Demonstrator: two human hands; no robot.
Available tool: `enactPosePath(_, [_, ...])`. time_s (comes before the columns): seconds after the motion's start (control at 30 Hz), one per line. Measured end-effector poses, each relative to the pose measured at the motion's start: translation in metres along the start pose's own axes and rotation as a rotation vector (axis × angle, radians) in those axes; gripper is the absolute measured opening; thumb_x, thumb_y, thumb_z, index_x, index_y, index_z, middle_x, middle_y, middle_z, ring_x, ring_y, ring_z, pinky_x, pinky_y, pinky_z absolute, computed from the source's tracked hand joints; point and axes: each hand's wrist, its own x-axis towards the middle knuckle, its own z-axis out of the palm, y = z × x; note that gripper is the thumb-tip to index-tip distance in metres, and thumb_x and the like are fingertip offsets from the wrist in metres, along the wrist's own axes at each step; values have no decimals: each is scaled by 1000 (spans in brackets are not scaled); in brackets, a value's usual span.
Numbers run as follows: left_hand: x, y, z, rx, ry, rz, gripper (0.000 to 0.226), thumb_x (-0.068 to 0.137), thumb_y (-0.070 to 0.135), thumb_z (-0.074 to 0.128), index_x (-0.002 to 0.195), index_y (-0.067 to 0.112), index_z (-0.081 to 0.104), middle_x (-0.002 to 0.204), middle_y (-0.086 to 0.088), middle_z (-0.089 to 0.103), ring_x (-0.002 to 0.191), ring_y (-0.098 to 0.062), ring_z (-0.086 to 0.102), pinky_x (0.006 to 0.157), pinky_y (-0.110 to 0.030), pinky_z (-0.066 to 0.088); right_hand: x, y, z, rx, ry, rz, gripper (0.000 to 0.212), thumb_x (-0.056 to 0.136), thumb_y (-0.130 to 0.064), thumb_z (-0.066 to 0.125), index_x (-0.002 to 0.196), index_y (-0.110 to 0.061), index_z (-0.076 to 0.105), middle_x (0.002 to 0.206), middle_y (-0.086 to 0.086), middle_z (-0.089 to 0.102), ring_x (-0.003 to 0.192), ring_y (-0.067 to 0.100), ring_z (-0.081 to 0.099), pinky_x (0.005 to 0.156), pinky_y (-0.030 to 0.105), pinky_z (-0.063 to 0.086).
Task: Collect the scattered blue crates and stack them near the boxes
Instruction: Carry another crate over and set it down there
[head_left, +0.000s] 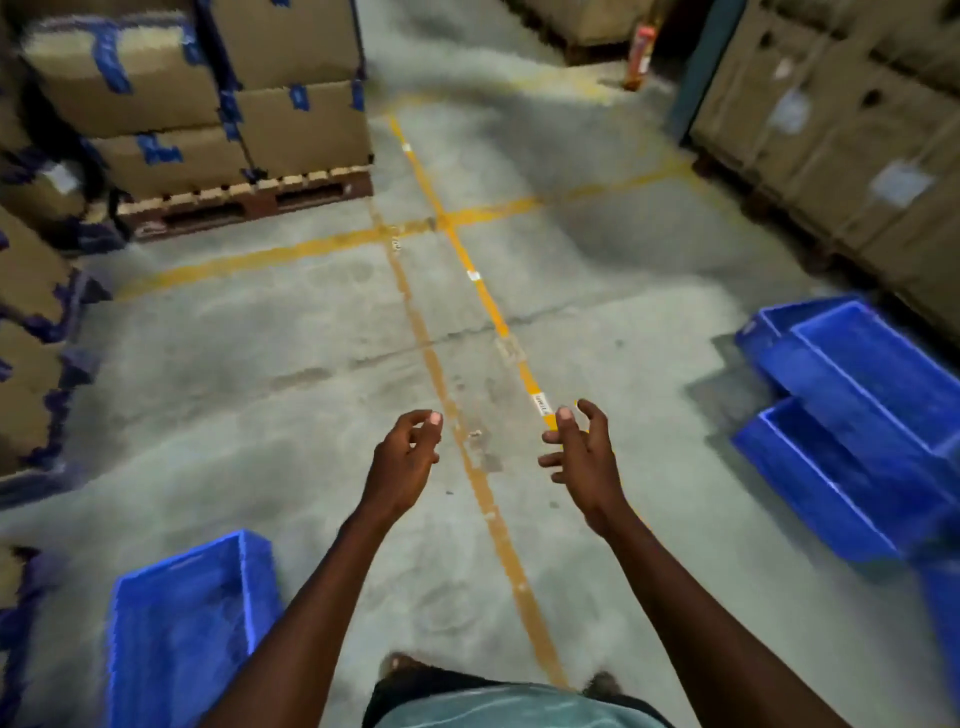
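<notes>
A blue crate lies alone on the concrete floor at the lower left, beside my left forearm. Several blue crates are piled unevenly at the right, close to a row of cardboard boxes. My left hand and my right hand are stretched out in front of me over the bare floor, fingers apart and loosely curled, holding nothing. Neither hand touches a crate.
Taped cardboard boxes stand on a wooden pallet at the upper left, with more boxes along the left edge. Yellow floor lines cross ahead. A red fire extinguisher stands at the back. My feet show at the bottom.
</notes>
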Motion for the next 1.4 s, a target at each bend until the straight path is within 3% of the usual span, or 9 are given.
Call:
enactPosePath(0.3, [-57, 78, 273, 67, -450, 110, 24, 100, 43, 49, 102, 25, 65, 93, -3, 73, 67, -6, 68, 65, -24, 47, -47, 78, -273, 217, 438, 137, 40, 101, -52, 47, 136, -32, 40, 98, 10, 72, 69, 18, 65, 60, 32, 47])
enactPosePath(0.6, [-110, 135, 467, 180, -790, 157, 16, 100, 38, 51, 100, 28, 63, 94, -7, 72, 70, -13, 67, 60, -18, 46, -95, 126, -435, 390, 784, 233, 17, 103, -49, 43, 109, -36, 52, 96, 12, 74, 70, 20, 68, 60, 32, 45])
enactPosePath(0.9, [-40, 193, 604, 297, -855, 224, 25, 97, 50, 51, 103, 30, 65, 94, 2, 74, 72, -8, 70, 69, -29, 48, -11, 134, -549, 437, 911, 239, 21, 102, -52, 43, 107, -35, 54, 99, 10, 73, 75, 23, 69, 65, 36, 49])
enactPosePath(1.2, [49, 259, 728, 360, -906, 213, 25, 98, 49, 50, 104, 29, 63, 98, 1, 72, 78, -14, 69, 68, -28, 47, 120, 101, -660, 340, 932, 201, 14, 102, -52, 42, 105, -42, 51, 118, -1, 62, 76, 15, 69, 65, 33, 53])
enactPosePath(1.4, [118, 304, 814, 391, -902, 247, 25, 98, 45, 51, 107, 26, 63, 98, 1, 72, 79, -15, 68, 64, -24, 45, 217, 98, -732, 349, 957, 214, 30, 101, -51, 45, 118, -27, 54, 118, 2, 62, 73, 16, 68, 61, 32, 50])
